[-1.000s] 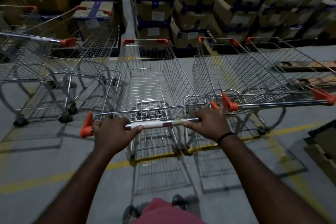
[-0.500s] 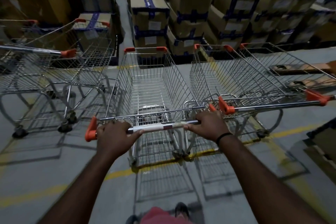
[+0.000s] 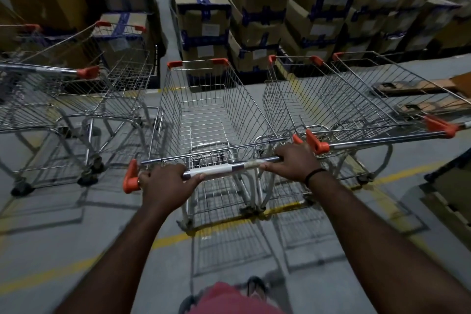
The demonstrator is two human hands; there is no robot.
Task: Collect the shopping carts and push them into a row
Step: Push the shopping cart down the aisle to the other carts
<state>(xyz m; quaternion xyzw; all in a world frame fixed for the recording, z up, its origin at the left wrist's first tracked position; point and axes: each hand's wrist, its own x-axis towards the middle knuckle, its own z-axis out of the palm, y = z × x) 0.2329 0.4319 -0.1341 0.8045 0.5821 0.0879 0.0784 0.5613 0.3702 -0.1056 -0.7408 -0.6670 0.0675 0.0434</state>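
Note:
A wire shopping cart with orange corner caps stands straight ahead of me. My left hand grips the left part of its handle bar, and my right hand grips the right part. Close on its right stands a second cart, side by side with mine, its handle almost touching my right hand. Two more carts stand to the left, apart from mine.
Stacked cardboard boxes with blue tape fill the back wall, with a narrow aisle between stacks. A wooden pallet lies at the right. Yellow floor lines cross under the cart. More boxes sit at the right edge.
The cart in my hands has rolled forward towards the boxes, drawing level with the cart on its right. Both hands keep their grip on the handle.

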